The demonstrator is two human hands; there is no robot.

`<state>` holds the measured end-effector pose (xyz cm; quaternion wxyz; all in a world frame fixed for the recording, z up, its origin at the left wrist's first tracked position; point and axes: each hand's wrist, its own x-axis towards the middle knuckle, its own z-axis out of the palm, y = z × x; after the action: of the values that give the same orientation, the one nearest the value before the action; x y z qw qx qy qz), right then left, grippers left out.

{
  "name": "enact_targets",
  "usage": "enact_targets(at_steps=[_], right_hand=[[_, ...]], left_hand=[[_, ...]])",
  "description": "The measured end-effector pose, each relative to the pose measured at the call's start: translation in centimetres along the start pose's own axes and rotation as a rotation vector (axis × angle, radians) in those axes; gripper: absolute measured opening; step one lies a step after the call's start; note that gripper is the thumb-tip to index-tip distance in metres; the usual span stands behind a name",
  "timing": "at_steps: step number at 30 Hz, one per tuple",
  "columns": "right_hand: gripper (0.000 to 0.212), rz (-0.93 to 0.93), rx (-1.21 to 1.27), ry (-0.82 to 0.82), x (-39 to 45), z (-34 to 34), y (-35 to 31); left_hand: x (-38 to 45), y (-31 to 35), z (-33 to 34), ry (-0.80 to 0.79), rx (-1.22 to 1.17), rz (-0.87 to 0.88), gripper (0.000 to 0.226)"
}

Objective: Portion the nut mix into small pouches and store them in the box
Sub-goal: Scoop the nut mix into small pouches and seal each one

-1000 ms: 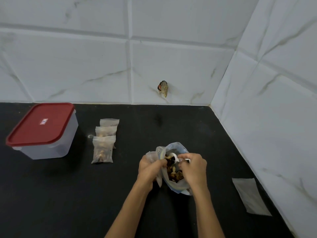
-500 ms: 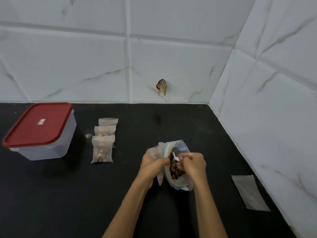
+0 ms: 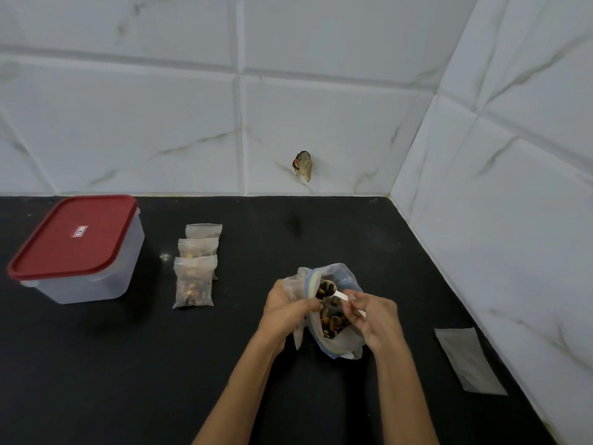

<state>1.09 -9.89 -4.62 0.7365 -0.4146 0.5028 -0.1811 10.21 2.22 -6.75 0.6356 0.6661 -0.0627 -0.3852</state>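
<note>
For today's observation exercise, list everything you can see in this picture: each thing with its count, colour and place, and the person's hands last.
Box: one, translucent with red lid on, far left of counter.
Filled pouches: three, clear, in a row right of the box.
Nut mix bag: one, clear, open, centre.
Spoon: one, white, loaded with nuts, over the bag.
Small pouch: one, clear, beside the bag.
Empty pouch: one, clear, flat at right.
Counter: black.
Wall: white tiles.
Left hand: grips the small pouch.
Right hand: pinches the spoon handle.

Black counter (image 3: 96,364): lidded box (image 3: 77,252), filled pouches (image 3: 194,281) (three), empty pouch (image 3: 470,361).
</note>
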Motion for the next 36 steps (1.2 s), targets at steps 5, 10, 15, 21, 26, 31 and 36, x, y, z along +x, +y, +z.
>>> enact_targets(at_steps=[5,10,15,21,26,31,36], right_hand=[[0.014,-0.049,-0.007,0.103,-0.9,-0.6,-0.6],[0.014,-0.075,0.045,0.126,-2.2,-1.1,-1.3],[0.019,-0.246,0.125,0.043,-5.1,-0.6,-3.3],[0.026,-0.598,-0.316,-0.117,-8.1,0.7,-3.9],[0.029,-0.737,-0.651,-0.154,-8.5,1.2,-3.4],[0.033,-0.792,-0.704,-0.129,-8.9,1.4,-3.6],[0.03,-0.752,-0.643,-0.075,-8.6,1.7,-3.5]], left_hand=[[-0.5,0.5,0.0,0.193,0.204,0.152,0.059],[-1.7,1.4,0.4,0.232,0.345,0.381,0.055],[-2.3,1.8,1.3,0.19,0.427,0.444,0.055],[-2.6,2.5,1.9,0.146,0.381,0.454,0.051],[-2.7,2.6,1.6,0.17,0.336,0.467,0.049],[-2.7,2.6,1.3,0.174,0.296,0.502,0.049],[-2.6,2.7,1.1,0.152,0.289,0.511,0.048]])
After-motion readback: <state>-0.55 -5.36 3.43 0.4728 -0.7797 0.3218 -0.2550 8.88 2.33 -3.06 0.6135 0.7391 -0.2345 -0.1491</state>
